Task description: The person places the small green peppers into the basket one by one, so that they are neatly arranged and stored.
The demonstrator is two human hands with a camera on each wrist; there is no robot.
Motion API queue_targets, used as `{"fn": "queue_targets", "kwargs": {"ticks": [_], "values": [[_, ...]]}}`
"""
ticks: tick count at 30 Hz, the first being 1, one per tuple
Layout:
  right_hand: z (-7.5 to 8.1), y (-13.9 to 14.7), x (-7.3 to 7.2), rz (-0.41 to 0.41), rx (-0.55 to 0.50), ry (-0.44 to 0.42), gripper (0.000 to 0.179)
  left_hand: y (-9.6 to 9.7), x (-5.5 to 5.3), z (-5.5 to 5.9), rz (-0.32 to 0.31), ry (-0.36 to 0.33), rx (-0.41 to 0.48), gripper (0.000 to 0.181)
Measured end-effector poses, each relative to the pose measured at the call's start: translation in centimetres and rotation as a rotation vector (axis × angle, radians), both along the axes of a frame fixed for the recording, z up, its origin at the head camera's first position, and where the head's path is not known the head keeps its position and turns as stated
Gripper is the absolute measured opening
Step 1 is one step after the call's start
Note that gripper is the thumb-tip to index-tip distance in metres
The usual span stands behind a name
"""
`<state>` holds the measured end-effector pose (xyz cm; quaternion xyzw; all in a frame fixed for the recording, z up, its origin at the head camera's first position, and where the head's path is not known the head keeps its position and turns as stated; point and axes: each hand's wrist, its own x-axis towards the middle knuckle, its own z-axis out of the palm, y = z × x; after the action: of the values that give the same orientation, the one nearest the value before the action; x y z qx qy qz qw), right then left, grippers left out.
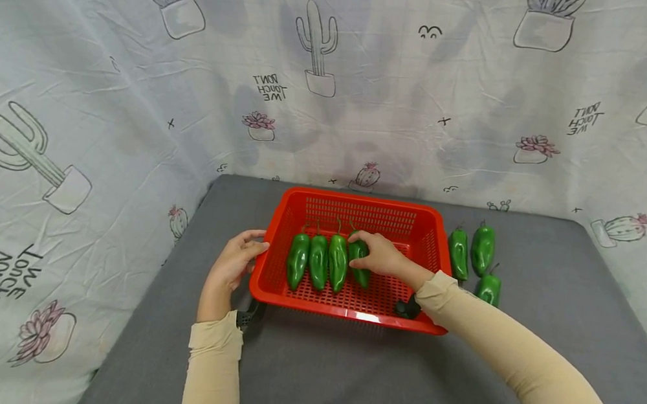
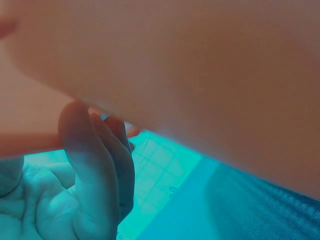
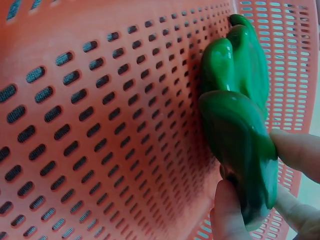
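Observation:
A red plastic basket [image 1: 348, 313] stands on the grey table, with several long green peppers side by side in its left half. In the head view my left hand [image 1: 234, 260] holds the basket's left rim. The left wrist view has its fingers [image 2: 92, 170] bent up against the basket's side, which fills much of that view in a blur. Inside the basket my right hand [image 1: 382, 256] pinches the rightmost green pepper [image 1: 360, 257] between thumb and fingers. Seen from the right wrist, this pepper [image 3: 242, 150] lies alongside the other peppers [image 3: 245, 65], close over the slotted floor.
To the right of the basket lie three more green peppers [image 1: 482, 250] on the table [image 1: 548, 302]. A white cloth [image 1: 391, 104] printed with cacti hangs behind and at the sides. My right forearm crosses the basket's right front corner.

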<state>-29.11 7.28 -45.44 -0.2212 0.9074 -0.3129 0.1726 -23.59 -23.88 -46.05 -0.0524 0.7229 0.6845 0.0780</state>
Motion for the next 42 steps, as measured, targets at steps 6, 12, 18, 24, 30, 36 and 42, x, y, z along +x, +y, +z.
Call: {"fn": "queue_targets", "kwargs": {"ticks": [6, 12, 18, 24, 30, 36, 42], "values": [[-0.1, -0.6, 0.0, -0.004, 0.033, -0.027, 0.051, -0.2, 0.0, 0.1, 0.004, 0.006, 0.008, 0.043], [-0.4, -0.5, 0.2, -0.025, 0.043, -0.032, 0.051, 0.1, -0.1, -0.1, -0.019, 0.003, 0.019, 0.045], [-0.8, -0.6, 0.0, -0.010, 0.051, -0.002, 0.051, 0.0, -0.1, -0.1, -0.019, 0.005, 0.013, 0.045], [-1.2, -0.7, -0.3, 0.009, 0.076, 0.013, 0.052, 0.0, -0.1, -0.1, -0.017, 0.004, 0.010, 0.045], [-1.4, -0.7, -0.1, 0.005, 0.085, -0.007, 0.051, 0.1, -0.1, -0.1, -0.015, 0.003, 0.005, 0.045], [-1.5, -0.7, -0.3, 0.018, 0.084, 0.001, 0.052, 0.2, 0.0, -0.2, -0.007, 0.016, 0.009, 0.043], [-1.6, -0.7, -0.4, 0.020, 0.092, 0.001, 0.054, 0.2, 0.0, -0.3, -0.013, 0.026, 0.012, 0.044]]}}
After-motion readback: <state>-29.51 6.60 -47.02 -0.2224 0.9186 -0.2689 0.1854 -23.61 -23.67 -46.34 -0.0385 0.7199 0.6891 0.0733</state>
